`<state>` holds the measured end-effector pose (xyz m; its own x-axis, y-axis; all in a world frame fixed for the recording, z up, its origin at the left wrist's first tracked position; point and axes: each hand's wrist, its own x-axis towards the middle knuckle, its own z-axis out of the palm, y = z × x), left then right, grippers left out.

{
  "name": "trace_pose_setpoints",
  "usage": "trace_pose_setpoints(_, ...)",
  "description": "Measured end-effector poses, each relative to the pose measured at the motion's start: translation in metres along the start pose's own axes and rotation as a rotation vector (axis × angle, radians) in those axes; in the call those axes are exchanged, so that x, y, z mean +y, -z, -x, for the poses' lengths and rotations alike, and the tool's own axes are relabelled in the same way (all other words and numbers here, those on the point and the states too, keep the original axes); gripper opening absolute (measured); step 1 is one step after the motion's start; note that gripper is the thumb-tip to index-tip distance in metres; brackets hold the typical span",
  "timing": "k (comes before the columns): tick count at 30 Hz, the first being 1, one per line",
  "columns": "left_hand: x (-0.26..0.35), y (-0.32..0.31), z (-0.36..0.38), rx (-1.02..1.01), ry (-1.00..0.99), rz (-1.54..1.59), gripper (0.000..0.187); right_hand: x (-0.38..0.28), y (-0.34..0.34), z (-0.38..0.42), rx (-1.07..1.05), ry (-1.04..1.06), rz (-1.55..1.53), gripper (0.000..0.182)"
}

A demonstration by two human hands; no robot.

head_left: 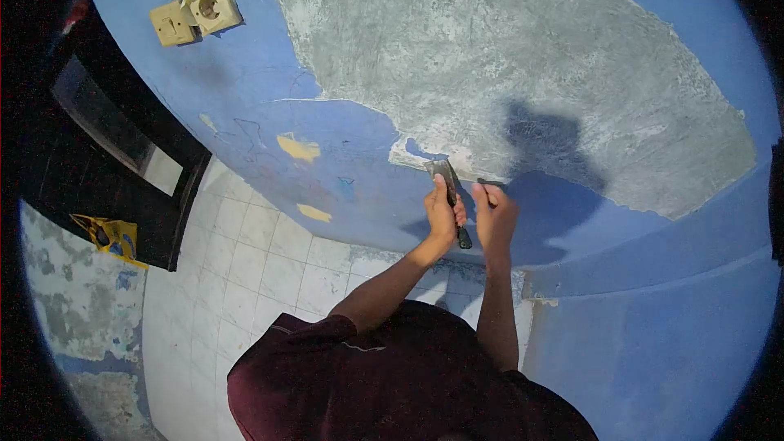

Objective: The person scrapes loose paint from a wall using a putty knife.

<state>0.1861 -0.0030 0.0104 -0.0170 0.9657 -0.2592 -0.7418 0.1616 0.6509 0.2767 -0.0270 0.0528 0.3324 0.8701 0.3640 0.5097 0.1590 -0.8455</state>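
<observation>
My left hand (443, 219) is wrapped round a scraper (439, 169) with a wide flat blade and a dark handle that sticks out below the fist. The blade's tip lies at the ragged lower edge of the bare grey patch (425, 65), where blue paint and a whitish layer meet. Close by on the right, my right hand (495, 219) is closed in a pinch, its fingertips right by the wall. A small dark shape shows at those fingertips, but I cannot tell what they hold.
Blue painted wall (351, 171) surrounds the patch, with yellowish spots at left. A cream socket and switch (198, 10) sit upper left. A dark door frame (186, 208) and a yellow bag (121, 237) are at far left, above white floor tiles (245, 253).
</observation>
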Motion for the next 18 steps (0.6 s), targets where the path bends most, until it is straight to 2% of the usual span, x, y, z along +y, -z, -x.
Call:
trace_pose_setpoints(1, 0.003, -0.002, 0.002, -0.02, 0.014, 0.021, 0.059, -0.005, 0.005, -0.001, 0.009, 0.046, 0.006, 0.023)
trace_pose_setpoints(5, 0.018, -0.004, 0.004, -0.003, -0.033, 0.001, 0.062, -0.001, 0.007, 0.002, -0.016, 0.044, 0.007, 0.023)
trace_pose_setpoints(8, 0.018, 0.0, 0.011, 0.005, -0.056, -0.092, 0.059, -0.008, -0.009, 0.003, 0.005, 0.14, -0.108, 0.023)
trace_pose_setpoints(10, 0.006, 0.007, 0.018, -0.013, -0.055, -0.167, 0.055, -0.016, -0.015, 0.003, -0.268, -0.219, -0.304, 0.03)
trace_pose_setpoints(11, 0.003, 0.011, 0.018, -0.005, -0.083, -0.223, 0.052, -0.007, -0.026, 0.002, -0.235, -0.04, -0.269, 0.029)
trace_pose_setpoints(12, 0.001, 0.014, 0.016, 0.001, -0.08, -0.223, 0.052, 0.004, -0.036, 0.002, -0.239, -0.045, -0.269, 0.029)
trace_pose_setpoints(18, 0.014, 0.026, 0.013, 0.024, -0.108, -0.448, 0.051, 0.022, -0.064, 0.003, -0.285, -0.258, -0.448, 0.031)
